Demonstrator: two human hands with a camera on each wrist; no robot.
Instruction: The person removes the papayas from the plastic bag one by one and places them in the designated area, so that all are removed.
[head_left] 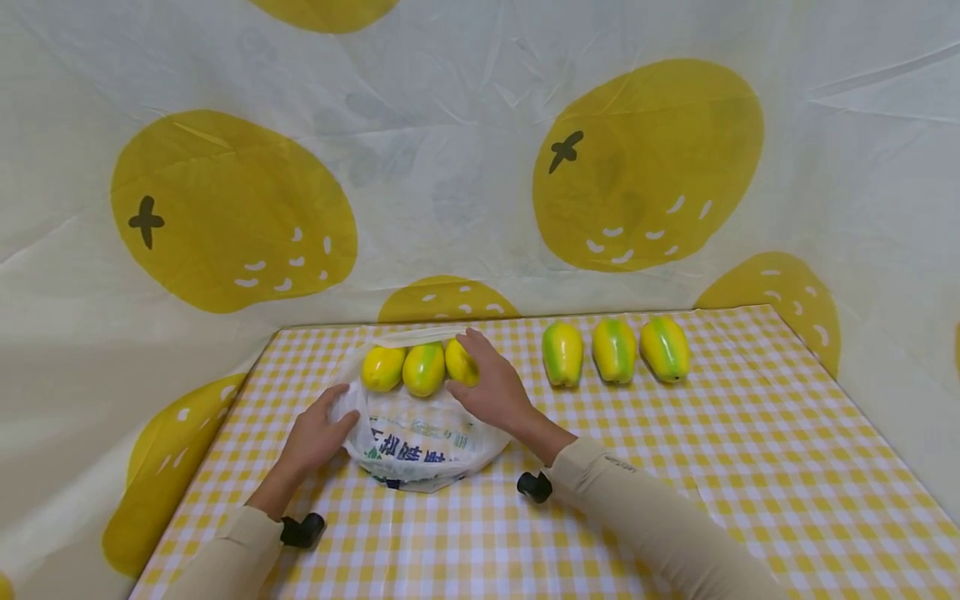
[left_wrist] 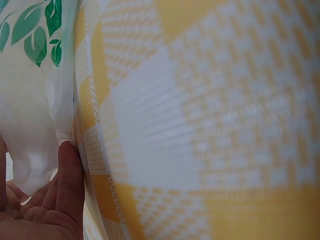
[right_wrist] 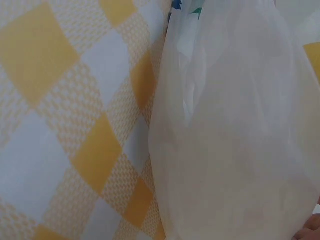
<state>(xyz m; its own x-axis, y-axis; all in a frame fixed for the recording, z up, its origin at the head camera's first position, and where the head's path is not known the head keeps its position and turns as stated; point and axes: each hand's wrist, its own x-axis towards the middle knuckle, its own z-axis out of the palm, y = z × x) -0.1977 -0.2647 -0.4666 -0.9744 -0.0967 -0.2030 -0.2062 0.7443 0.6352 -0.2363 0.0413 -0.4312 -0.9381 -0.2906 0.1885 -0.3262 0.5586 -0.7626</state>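
Observation:
A white, translucent plastic bag (head_left: 427, 479) with dark printed characters lies on the table, its mouth spread. Inside its rim sit three yellow-green papayas: a left papaya (head_left: 383, 369), a middle papaya (head_left: 423, 369) and a right papaya (head_left: 459, 363). My left hand (head_left: 318, 429) pinches the bag's left edge; the left wrist view shows the film gathered at the fingers (left_wrist: 70, 185). Over the bag's right side reaches my right hand (head_left: 491, 383), thumb and fingers apart around the right papaya. Whether it grips the papaya or the bag is hidden; film fills the right wrist view.
Three more papayas stand in a row right of the bag: a near one (head_left: 562, 355), a second (head_left: 613, 352) and a third (head_left: 664, 350). A yellow-and-white checked cloth (head_left: 712, 467) covers the table. Behind its back edge hangs a fruit-print curtain (head_left: 442, 200).

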